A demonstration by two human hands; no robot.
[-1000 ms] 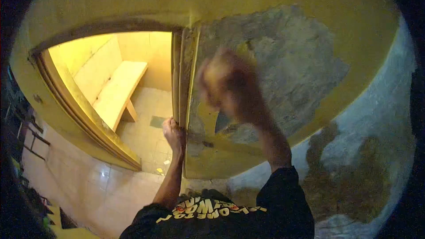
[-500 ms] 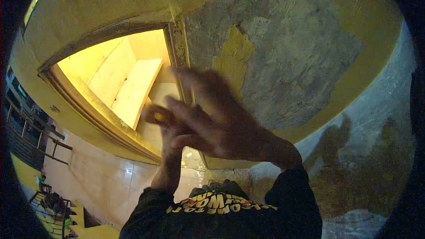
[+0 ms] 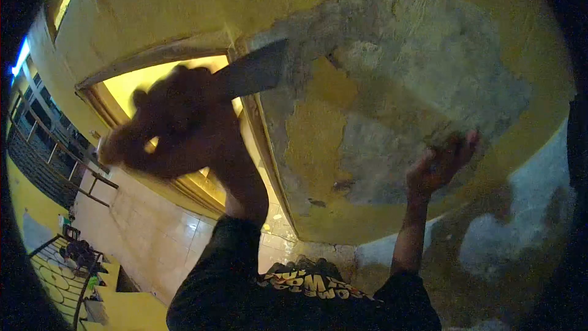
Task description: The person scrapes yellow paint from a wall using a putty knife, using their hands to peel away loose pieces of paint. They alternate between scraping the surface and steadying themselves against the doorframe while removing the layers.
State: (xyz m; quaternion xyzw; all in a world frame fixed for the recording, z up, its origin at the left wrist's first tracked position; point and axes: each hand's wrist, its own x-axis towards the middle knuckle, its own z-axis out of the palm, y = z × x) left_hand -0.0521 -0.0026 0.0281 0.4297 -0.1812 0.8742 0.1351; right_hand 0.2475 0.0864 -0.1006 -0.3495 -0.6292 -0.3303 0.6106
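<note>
My left hand (image 3: 184, 125), dark and blurred, is raised in front of the lit doorway. Its fingers are closed on a tool with a broad flat blade (image 3: 254, 73), which points right across the door frame towards the wall; the handle is hidden in the hand. At the right, my right hand (image 3: 438, 168) is lifted near the peeled grey patch of wall (image 3: 404, 104), with its fingers apart and slightly curled and nothing visible in it. A yellow paint remnant (image 3: 318, 116) lies within the grey patch.
A worn frame (image 3: 263, 153) edges the doorway. Pale floor tiles (image 3: 144, 227) spread at the lower left, beside a railing (image 3: 46, 147) and a metal grille (image 3: 58, 288). Yellow steps (image 3: 131, 306) stand near the grille. The lower right wall (image 3: 496, 245) is stained.
My hands were close together before the doorway and are now apart. The right hand has moved right; the left has moved left, and the blade now shows. The view has shifted slightly.
</note>
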